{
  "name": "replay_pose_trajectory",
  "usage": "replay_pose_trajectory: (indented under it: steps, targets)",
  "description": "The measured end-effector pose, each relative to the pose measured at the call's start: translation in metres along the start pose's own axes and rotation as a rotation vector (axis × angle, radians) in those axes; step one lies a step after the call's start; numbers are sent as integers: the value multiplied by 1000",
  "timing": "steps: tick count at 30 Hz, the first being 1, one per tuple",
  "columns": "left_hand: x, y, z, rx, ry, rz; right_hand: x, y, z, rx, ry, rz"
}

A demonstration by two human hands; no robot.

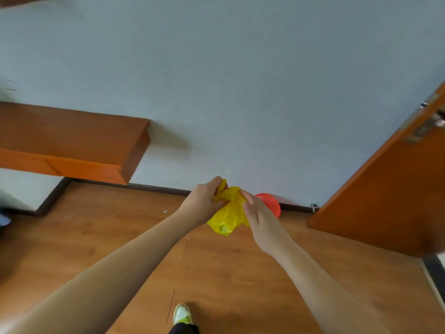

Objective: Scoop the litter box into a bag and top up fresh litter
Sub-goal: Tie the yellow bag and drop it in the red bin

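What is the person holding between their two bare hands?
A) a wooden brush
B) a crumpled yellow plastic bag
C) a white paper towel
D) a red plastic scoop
B: both the left hand and the right hand pinch the top of a crumpled yellow plastic bag, which hangs above the wooden floor.

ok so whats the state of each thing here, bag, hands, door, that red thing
yellow bag: crumpled, held up off the floor between both hands
left hand: gripping the bag's top
right hand: pinching the bag's top
red object: on the floor by the wall, mostly hidden behind the right hand
door: open
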State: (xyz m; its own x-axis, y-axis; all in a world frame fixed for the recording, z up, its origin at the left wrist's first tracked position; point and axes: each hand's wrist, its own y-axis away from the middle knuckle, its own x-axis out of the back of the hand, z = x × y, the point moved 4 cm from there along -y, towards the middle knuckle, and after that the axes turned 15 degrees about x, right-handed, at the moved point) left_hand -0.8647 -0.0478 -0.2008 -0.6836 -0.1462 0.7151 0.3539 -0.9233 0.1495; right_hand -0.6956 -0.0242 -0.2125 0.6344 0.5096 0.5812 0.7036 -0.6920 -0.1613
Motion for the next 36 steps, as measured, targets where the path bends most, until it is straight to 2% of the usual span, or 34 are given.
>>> replay_pose_trajectory:
  steps: [8,11,14,17,20,22,26,31,36]
  targets:
    - [-69,-85,45,-145,-23,-103,61,-21,89,22,551,202]
    - [-98,-124,51,-173,-66,-144,78,-38,120,-3,718,222]
    - [-128,-159,55,-210,-125,-221,89,-54,155,-69,811,173]
    - [-151,-187,57,-274,-281,-248,96,-69,185,-110,832,104]
    - [-167,-212,58,-401,-481,-106,103,-85,212,-67,821,27]
    - [-180,-230,59,-449,-533,-95,107,-97,231,-70,747,22]
    - [-210,-268,56,-549,-460,-189,106,-119,269,-121,662,8]
    - [-258,-311,40,-487,-379,-229,102,-143,343,-122,596,-7]
    - [-326,-360,-9,-478,-396,-260,82,-162,441,-77,516,-50]
